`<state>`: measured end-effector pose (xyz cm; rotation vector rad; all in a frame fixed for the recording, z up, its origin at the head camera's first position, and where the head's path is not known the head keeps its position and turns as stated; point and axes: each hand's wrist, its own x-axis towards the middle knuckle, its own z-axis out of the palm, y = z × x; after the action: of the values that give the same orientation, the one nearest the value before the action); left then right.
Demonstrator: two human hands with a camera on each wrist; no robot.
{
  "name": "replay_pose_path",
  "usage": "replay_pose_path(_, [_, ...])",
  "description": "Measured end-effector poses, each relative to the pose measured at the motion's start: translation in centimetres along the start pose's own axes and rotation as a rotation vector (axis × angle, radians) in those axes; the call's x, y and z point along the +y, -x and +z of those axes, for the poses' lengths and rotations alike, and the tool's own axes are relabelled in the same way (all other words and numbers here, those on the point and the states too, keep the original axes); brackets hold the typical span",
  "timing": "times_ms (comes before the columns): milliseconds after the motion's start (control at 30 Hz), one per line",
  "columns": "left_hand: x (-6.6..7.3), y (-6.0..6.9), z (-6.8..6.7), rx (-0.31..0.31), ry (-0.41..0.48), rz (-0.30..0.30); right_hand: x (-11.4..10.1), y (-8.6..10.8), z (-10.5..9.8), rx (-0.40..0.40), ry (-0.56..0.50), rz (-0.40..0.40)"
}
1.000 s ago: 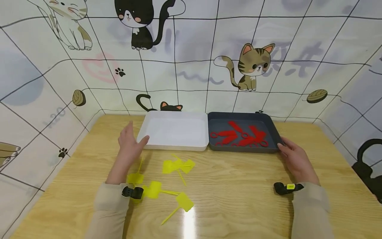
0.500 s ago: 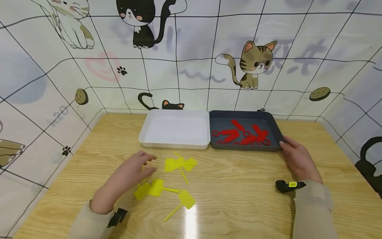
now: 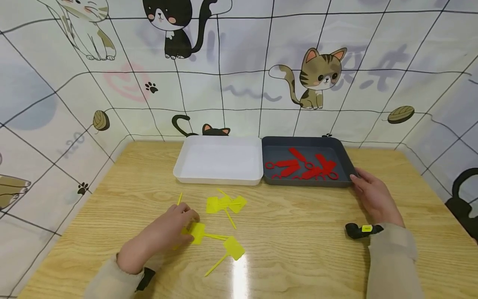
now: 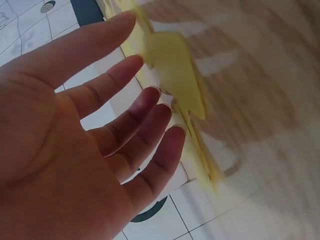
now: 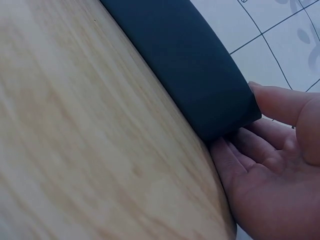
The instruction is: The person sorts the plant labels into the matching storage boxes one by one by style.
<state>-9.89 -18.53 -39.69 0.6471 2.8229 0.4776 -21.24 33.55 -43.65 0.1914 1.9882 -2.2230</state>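
By yellow tags, left palm: wrist view only

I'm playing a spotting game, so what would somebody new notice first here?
Probably the bright red flat pieces with ring ends, inside the dark grey rectangular tray gripped by the right hand. Next, the yellow flat square-headed tags with thin stems on the pale wooden table, near the left hand.
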Motion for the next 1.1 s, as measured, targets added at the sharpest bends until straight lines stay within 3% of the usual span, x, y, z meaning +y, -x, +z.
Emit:
replay_pose_path(233, [-0.2, -0.7, -0.1, -0.028, 0.035, 0.027, 0.2, -0.1, -0.2, 0.007, -0.001, -0.010])
replay_pose_path(467, [-0.3, -1.2, -0.5, -0.097, 0.122, -0.019, 0.2, 0.0, -0.2, -0.010, -0.043, -0.040])
replay_pose_path(633, [-0.5, -1.4, -0.1, -0.141, 0.187, -0.063, 0.0, 0.0, -0.2, 0.010, -0.011, -0.008])
replay_pose_path(967, [-0.4, -1.7, 0.3, -0.105, 0.145, -0.096, 0.2, 0.1, -0.5, -0.006, -0.038, -0.030])
replay_pose_path(1100, [-0.3, -1.9, 0.0, -0.030, 0.154, -0.073, 0.3, 0.1, -0.4, -0.008, -0.026, -0.028])
